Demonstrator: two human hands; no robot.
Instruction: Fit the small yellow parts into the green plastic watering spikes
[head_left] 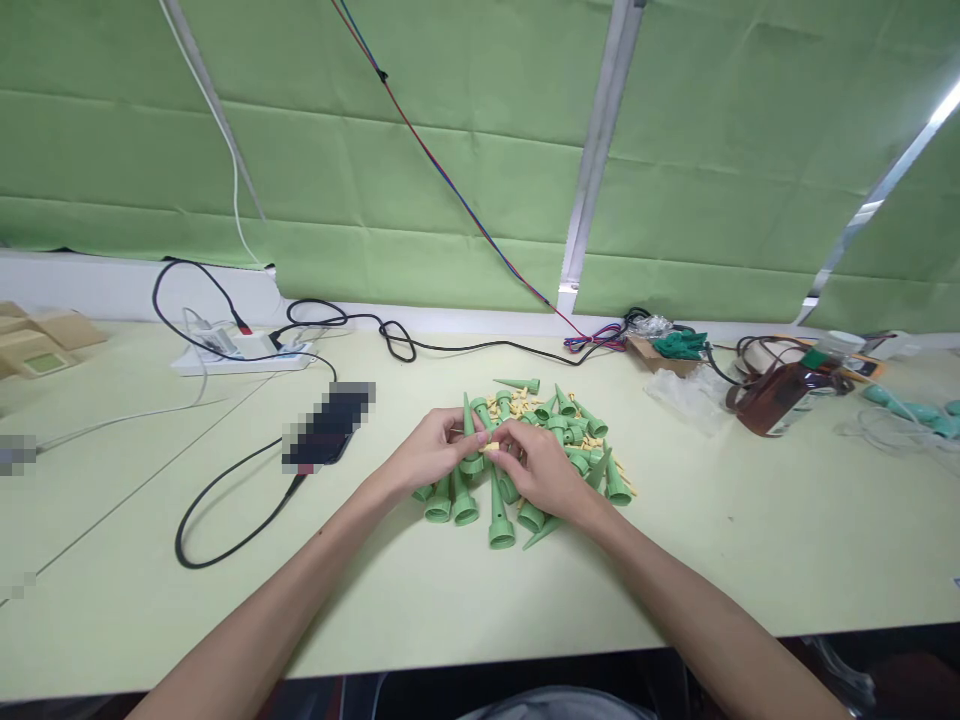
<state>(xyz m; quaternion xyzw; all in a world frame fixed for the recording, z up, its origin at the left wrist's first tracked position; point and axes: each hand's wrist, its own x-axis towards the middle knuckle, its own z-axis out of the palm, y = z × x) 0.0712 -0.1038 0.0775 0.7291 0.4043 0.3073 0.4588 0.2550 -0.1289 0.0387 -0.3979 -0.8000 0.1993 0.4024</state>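
Observation:
My left hand (429, 452) is closed around a green plastic cone spike (468, 418), which stands point up between thumb and fingers. A small yellow plastic piece (491, 447) is pinched in the fingertips of my right hand (541, 464), right beside the cone. Whether the two parts touch is too small to tell. Under and around both hands lies a loose pile of similar green cone spikes (501, 528), with wide ringed ends and narrow tips. Several yellow pieces (526, 401) are scattered among them, mostly behind my right hand.
Left of the pile, a phone (324, 430) lies attached to a black cable (180, 530). A power strip (244, 352) sits by the wall. To the right are a brown bottle (780, 398), a clear plastic bag (690, 398) and green gloves (681, 345). Cardboard boxes (45, 345) stand far left.

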